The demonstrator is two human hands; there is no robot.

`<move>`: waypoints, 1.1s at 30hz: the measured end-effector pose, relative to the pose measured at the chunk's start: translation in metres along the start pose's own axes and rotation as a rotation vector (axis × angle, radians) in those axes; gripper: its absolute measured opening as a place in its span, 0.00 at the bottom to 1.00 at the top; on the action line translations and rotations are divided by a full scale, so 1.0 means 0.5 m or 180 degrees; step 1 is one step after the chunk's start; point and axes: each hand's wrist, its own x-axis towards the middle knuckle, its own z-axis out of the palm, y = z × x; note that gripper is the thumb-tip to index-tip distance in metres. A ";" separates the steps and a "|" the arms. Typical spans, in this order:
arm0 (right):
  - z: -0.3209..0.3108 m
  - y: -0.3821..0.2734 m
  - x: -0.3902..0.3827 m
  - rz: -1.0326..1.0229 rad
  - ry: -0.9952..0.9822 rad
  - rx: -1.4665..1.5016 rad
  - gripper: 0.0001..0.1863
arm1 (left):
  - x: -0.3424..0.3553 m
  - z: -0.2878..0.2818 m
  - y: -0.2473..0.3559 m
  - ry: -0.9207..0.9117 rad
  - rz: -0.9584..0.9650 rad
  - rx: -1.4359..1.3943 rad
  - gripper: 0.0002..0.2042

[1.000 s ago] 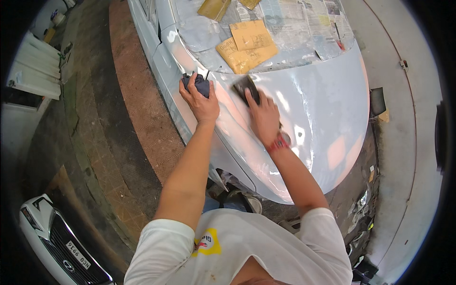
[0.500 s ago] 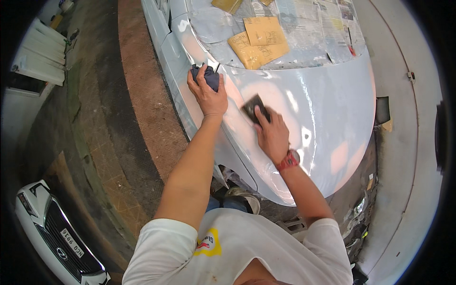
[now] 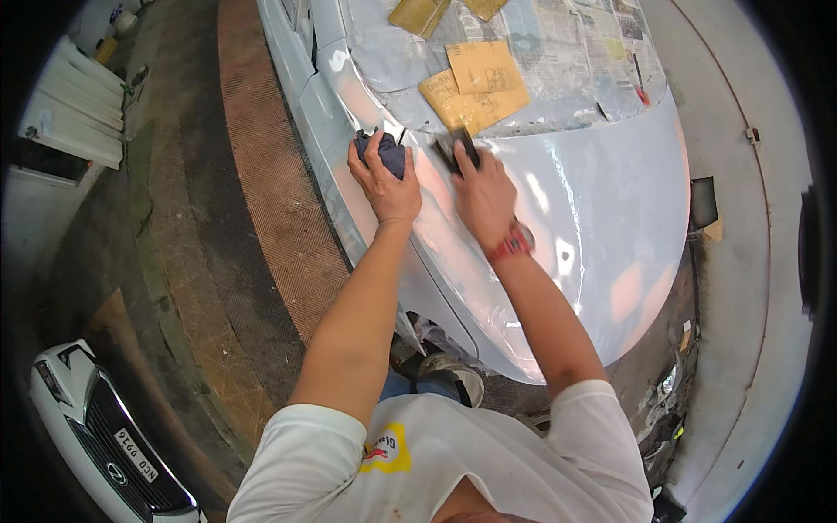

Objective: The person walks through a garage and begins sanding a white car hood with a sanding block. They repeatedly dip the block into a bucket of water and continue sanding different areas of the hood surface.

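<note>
My left hand point(image 3: 390, 193) is curled around a bunched dark navy cloth point(image 3: 384, 154), resting near the seam between the fender and the hood. My right hand point(image 3: 488, 202) grips a dark, flat sanding block point(image 3: 466, 146), slightly blurred, against the hood's far left part. Pale grey and white covers the car's hood point(image 3: 615, 200), with pinkish patches and glossy reflections. Beyond the hands, newspaper sheets point(image 3: 558, 78) mask the windshield area. Brown paper pieces point(image 3: 482, 68) with handwriting lie on top of them, just past my right hand.
At the lower left stands a white car front point(image 3: 87, 436) with a dark grille. A reddish-brown textured strip point(image 3: 261, 174) runs along the floor beside the car. To the right is a pale wall point(image 3: 741, 261) with a cable; a bucket point(image 3: 466, 379) sits near my legs.
My right hand has slid the sanding block forward and slightly left, up toward the masked area. The left hand stays nearly in place with the cloth.
</note>
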 end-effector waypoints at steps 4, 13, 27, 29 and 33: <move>0.024 -0.022 0.017 -0.0045 -0.0034 0.0027 0.36 | -0.004 -0.007 -0.016 0.0066 0.0076 0.0010 0.32; 0.007 -0.004 0.008 0.0047 0.0087 -0.0074 0.33 | -0.001 0.000 -0.004 0.0030 0.0083 0.0038 0.33; -0.032 0.176 -0.063 0.0491 0.0519 -0.0141 0.29 | -0.004 0.006 -0.004 -0.0025 0.0067 0.0070 0.32; -0.021 0.177 -0.099 0.0441 0.0431 -0.0220 0.30 | -0.007 0.004 -0.007 -0.0064 0.0006 0.0114 0.31; -0.029 0.121 -0.328 0.0449 -0.0050 -0.0116 0.38 | 0.011 -0.027 -0.029 -0.0019 -0.0014 0.0287 0.32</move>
